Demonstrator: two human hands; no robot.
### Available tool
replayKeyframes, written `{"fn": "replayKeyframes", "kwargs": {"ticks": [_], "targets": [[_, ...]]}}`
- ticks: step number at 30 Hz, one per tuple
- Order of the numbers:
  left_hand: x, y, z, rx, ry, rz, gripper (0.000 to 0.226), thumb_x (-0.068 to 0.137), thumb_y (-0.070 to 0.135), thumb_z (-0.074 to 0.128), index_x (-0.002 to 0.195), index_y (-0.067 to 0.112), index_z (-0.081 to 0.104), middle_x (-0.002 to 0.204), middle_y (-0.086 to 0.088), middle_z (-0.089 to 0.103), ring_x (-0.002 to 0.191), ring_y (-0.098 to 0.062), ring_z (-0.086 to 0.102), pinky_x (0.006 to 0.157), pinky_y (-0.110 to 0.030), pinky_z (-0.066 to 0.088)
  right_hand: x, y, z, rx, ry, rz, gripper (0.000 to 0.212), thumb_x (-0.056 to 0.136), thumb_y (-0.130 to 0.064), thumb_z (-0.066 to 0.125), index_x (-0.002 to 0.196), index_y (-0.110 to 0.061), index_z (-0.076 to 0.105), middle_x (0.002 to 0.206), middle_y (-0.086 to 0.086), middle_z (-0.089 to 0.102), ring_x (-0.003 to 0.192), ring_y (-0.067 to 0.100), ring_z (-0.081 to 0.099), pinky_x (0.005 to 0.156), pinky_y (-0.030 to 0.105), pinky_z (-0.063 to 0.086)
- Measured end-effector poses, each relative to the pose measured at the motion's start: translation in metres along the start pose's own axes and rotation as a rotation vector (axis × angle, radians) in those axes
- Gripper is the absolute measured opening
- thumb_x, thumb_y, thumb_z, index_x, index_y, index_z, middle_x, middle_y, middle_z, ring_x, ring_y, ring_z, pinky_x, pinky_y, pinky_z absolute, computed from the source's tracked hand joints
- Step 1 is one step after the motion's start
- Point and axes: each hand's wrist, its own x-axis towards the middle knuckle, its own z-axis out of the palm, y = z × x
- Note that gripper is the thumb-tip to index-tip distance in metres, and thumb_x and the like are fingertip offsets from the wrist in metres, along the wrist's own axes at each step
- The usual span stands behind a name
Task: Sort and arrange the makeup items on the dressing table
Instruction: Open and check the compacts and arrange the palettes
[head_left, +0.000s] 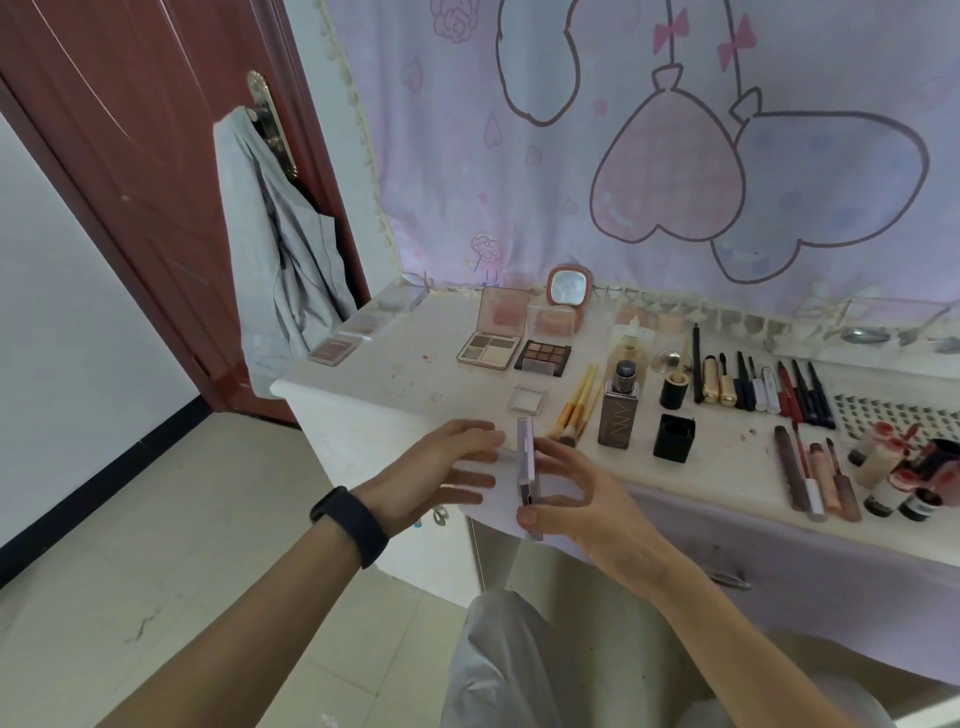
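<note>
Palette is held on edge at bench front edge, pinched by R hand. Long axis: 12–6 o'clock. L hand is released, fingers straight, just beside at 9 o'clock. Open palettes lie at 12 o'clock: probable destination.

The person wears a black wristband and light grey trousers.

No legible wording anywhere. On the brown foundation bottle, mid-scene, only pale angular strokes resembling N and V, too blurred to read for certain. On the small dark jars, near right, pale labels too small to read.
</note>
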Motion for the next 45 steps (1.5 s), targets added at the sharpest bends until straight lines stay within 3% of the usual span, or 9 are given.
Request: {"fn": "replayKeyframes", "kwargs": {"ticks": [10,13,16,25,29,34,37,41,45], "targets": [[0.009,-0.01,0.011,-0.232,-0.162,-0.057,0.032,0.085,0.04,0.069,0.115,0.031,0.072,0.117,-0.017,0.07,0.105,-0.035,0.07,0.083,-0.042,0.059,-0.003,0.0,0.004,-0.257,0.025,-0.11,0.102,0.054,-0.051,0.091,0.144,-0.047,0.042,0.133,-0.024,0.055,0.106,0.004,0.065,0.087,0.024,0.056],[0.014,-0.015,0.014,-0.217,-0.084,0.006,0.031,0.09,0.029,0.069,0.121,0.031,0.066,0.116,-0.012,0.072,0.104,-0.033,0.07,0.087,-0.046,0.059,-0.005,0.0,0.003,-0.261,0.012,-0.096,0.086,0.058,-0.069,0.082,0.135,-0.055,0.045,0.128,-0.031,0.058,0.11,-0.005,0.061,0.085,0.017,0.052],[0.016,-0.019,0.015,-0.189,-0.03,0.066,0.045,0.09,0.018,0.072,0.128,0.036,0.058,0.112,-0.011,0.073,0.1,-0.035,0.072,0.087,-0.047,0.059,-0.004,0.0,0.001,-0.181,0.02,-0.062,0.065,0.067,-0.081,0.069,0.126,-0.06,0.053,0.128,-0.024,0.063,0.114,0.001,0.062,0.092,0.029,0.054],[0.017,-0.023,0.017,-0.207,-0.004,0.158,0.049,0.091,0.011,0.069,0.129,0.04,0.058,0.113,-0.009,0.074,0.103,-0.031,0.071,0.091,-0.049,0.057,0.0,-0.003,0.013,-0.24,0.094,-0.061,0.031,0.096,-0.052,0.053,0.111,-0.079,0.047,0.111,-0.032,0.067,0.107,0.004,0.066,0.089,0.038,0.06],[0.022,-0.026,0.021,-0.251,0.035,0.156,0.051,0.09,0.013,0.071,0.134,0.036,0.057,0.114,-0.012,0.072,0.102,-0.032,0.071,0.089,-0.049,0.058,-0.001,0.0,0.032,-0.502,0.224,-0.194,0.042,0.107,-0.043,0.032,0.149,-0.051,0.035,0.127,-0.023,0.063,0.113,-0.001,0.06,0.096,0.04,0.056],[0.026,-0.028,0.022,-0.343,0.03,0.141,0.042,0.088,0.017,0.072,0.122,0.04,0.065,0.111,-0.009,0.074,0.096,-0.031,0.073,0.073,-0.035,0.06,0.003,-0.001,0.043,-0.735,0.335,-0.22,0.052,0.107,-0.042,0.021,0.157,-0.031,0.03,0.147,-0.003,0.054,0.131,0.011,0.052,0.11,0.032,0.044],[0.026,-0.03,0.021,-0.373,0.027,0.123,0.054,0.074,0.028,0.078,0.125,0.037,0.064,0.111,-0.003,0.075,0.098,-0.029,0.073,0.073,-0.034,0.06,0.005,-0.005,0.046,-0.788,0.337,-0.21,0.051,0.108,-0.041,0.022,0.157,-0.03,0.03,0.148,-0.003,0.053,0.131,0.01,0.05,0.103,0.021,0.036],[0.027,-0.033,0.017,-0.399,0.032,0.134,0.048,0.069,0.033,0.077,0.116,0.04,0.071,0.114,-0.002,0.074,0.101,-0.027,0.072,0.075,-0.035,0.06,0.007,-0.01,0.05,-0.835,0.336,-0.204,0.05,0.108,-0.043,0.021,0.156,-0.03,0.031,0.14,-0.002,0.059,0.125,0.012,0.054,0.102,0.027,0.041],[0.025,-0.033,0.014,-0.393,0.058,0.127,0.05,0.069,0.034,0.075,0.119,0.035,0.071,0.11,-0.001,0.075,0.097,-0.026,0.073,0.074,-0.035,0.059,0.01,-0.016,0.055,-0.829,0.345,-0.193,0.042,0.109,-0.038,0.024,0.143,-0.032,0.048,0.115,-0.005,0.069,0.089,0.001,0.056,0.073,0.006,0.038]]}}
